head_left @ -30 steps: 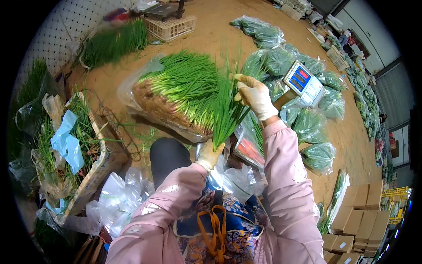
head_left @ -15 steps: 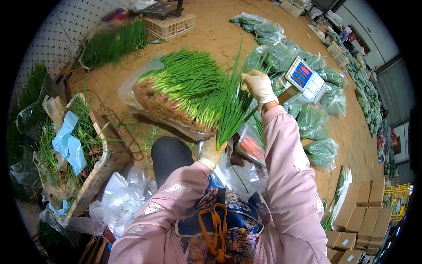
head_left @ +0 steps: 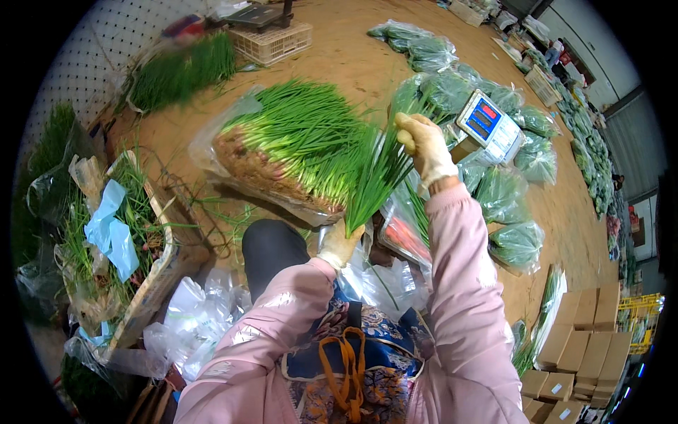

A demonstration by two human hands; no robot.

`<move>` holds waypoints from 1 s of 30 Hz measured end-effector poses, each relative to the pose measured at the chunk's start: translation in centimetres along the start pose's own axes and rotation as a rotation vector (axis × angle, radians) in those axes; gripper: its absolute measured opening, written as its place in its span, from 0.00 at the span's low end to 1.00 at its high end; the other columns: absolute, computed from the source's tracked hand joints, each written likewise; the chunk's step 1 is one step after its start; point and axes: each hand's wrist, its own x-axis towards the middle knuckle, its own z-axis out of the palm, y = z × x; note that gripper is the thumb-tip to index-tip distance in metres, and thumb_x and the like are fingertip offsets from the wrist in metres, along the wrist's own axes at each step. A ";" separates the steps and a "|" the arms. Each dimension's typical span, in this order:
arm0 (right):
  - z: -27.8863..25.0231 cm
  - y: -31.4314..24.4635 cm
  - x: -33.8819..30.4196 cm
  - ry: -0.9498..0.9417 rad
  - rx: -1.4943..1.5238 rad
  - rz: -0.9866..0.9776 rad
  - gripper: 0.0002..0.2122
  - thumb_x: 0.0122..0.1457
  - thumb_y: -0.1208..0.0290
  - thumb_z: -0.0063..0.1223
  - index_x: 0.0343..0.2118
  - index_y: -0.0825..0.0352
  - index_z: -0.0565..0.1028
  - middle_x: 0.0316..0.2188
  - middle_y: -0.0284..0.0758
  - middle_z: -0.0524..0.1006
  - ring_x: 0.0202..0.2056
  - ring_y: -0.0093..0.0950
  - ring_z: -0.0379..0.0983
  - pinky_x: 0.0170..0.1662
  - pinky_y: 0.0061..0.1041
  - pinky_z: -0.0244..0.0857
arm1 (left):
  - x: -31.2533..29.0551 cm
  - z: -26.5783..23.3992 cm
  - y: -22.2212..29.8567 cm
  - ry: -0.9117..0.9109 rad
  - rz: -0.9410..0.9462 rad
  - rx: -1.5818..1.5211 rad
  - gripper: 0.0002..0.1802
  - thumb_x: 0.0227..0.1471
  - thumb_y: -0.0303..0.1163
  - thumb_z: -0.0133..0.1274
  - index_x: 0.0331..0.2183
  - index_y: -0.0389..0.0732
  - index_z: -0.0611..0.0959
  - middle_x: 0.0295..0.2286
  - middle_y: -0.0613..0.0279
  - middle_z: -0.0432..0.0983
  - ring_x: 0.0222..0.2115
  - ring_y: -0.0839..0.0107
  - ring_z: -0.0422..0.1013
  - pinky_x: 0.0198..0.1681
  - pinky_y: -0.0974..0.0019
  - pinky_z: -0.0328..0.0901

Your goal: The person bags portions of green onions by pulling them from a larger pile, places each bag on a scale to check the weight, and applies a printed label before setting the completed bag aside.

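Observation:
My left hand [head_left: 341, 245], in a pale glove, grips the lower end of a bunch of green onions [head_left: 373, 187] whose leaves fan up and to the right. Beside the upper leaves is my gloved right hand [head_left: 426, 150], its fingers curled closed; what they pinch, if anything, is hidden. A large pile of green onions [head_left: 311, 127] with pale stems and soil-brown roots lies on clear plastic just left of the bunch. Right of the bunch, below my right hand, rests a clear package [head_left: 406, 230] with red on it.
A digital scale [head_left: 489, 127] stands to the right among bagged greens [head_left: 501, 192]. At left is a crate [head_left: 152, 293] of loose greens and a blue plastic bag [head_left: 111, 230]. Clear bags [head_left: 194, 321] lie by my knee. Cardboard boxes [head_left: 583, 346] are stacked at lower right.
My right hand has turned and shifted slightly right, its fingers now more curled. A long leaf that stood up beside it has come down. My left hand keeps its hold on the bunch.

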 end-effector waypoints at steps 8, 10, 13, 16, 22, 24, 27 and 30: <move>-3.8 -2.4 -7.6 -0.219 0.757 -0.375 0.11 0.53 0.64 0.52 0.33 0.66 0.72 0.27 0.32 0.73 0.20 0.19 0.65 0.22 0.15 0.62 | 0.1 1.7 -1.4 -0.087 -0.053 -0.828 0.13 0.54 0.36 0.50 0.40 0.40 0.75 0.29 0.60 0.77 0.19 0.78 0.66 0.21 0.75 0.61; -2.9 -4.2 -10.6 -0.051 0.537 -0.462 0.11 0.48 0.66 0.58 0.30 0.67 0.73 0.22 0.33 0.73 0.24 0.24 0.71 0.26 0.21 0.67 | -0.1 0.9 -0.7 -0.178 -0.212 -0.982 0.11 0.54 0.35 0.50 0.38 0.41 0.75 0.28 0.62 0.77 0.17 0.80 0.65 0.18 0.77 0.60; -3.7 -4.7 -11.1 -0.905 -0.516 -0.022 0.13 0.48 0.71 0.58 0.37 0.72 0.75 0.34 0.39 0.78 0.34 0.25 0.73 0.38 0.21 0.66 | -0.1 -0.3 -0.5 -0.265 -0.315 -1.070 0.10 0.54 0.36 0.50 0.37 0.43 0.76 0.26 0.65 0.76 0.18 0.83 0.65 0.18 0.79 0.58; -3.6 1.1 -11.3 -0.819 -1.447 0.177 0.28 0.45 0.63 0.62 0.49 0.68 0.68 0.41 0.42 0.75 0.37 0.26 0.73 0.42 0.21 0.65 | -0.2 -0.3 1.0 -0.300 -0.336 -1.144 0.09 0.54 0.36 0.49 0.37 0.42 0.76 0.26 0.65 0.76 0.17 0.83 0.64 0.15 0.79 0.56; -0.1 10.9 -13.8 -0.290 -0.379 0.003 0.36 0.43 0.58 0.63 0.53 0.69 0.59 0.42 0.46 0.71 0.45 0.35 0.68 0.48 0.26 0.62 | -1.4 1.0 0.9 -0.434 -0.054 -0.744 0.16 0.45 0.29 0.56 0.39 0.39 0.74 0.30 0.62 0.74 0.26 0.76 0.68 0.26 0.74 0.62; -0.5 14.4 -13.5 -0.066 -0.386 -0.120 0.32 0.43 0.61 0.62 0.51 0.68 0.62 0.43 0.44 0.70 0.46 0.34 0.68 0.47 0.26 0.61 | -1.9 -0.5 3.1 -0.667 -0.063 -0.421 0.23 0.40 0.27 0.60 0.41 0.37 0.73 0.33 0.60 0.73 0.35 0.73 0.69 0.37 0.73 0.65; -3.6 12.4 -12.7 -0.033 -0.451 -0.125 0.24 0.45 0.67 0.59 0.46 0.68 0.66 0.38 0.39 0.72 0.40 0.29 0.69 0.44 0.25 0.63 | 0.4 -3.2 5.3 -0.678 0.255 -0.315 0.23 0.41 0.29 0.60 0.41 0.35 0.74 0.38 0.58 0.73 0.40 0.72 0.68 0.43 0.70 0.63; -7.5 10.5 -12.0 0.021 -0.486 -0.264 0.22 0.46 0.72 0.58 0.45 0.68 0.67 0.35 0.37 0.75 0.36 0.27 0.72 0.41 0.23 0.65 | 6.0 -3.2 6.0 -0.454 -0.159 -0.619 0.20 0.49 0.32 0.53 0.44 0.37 0.74 0.39 0.59 0.73 0.40 0.71 0.68 0.43 0.69 0.65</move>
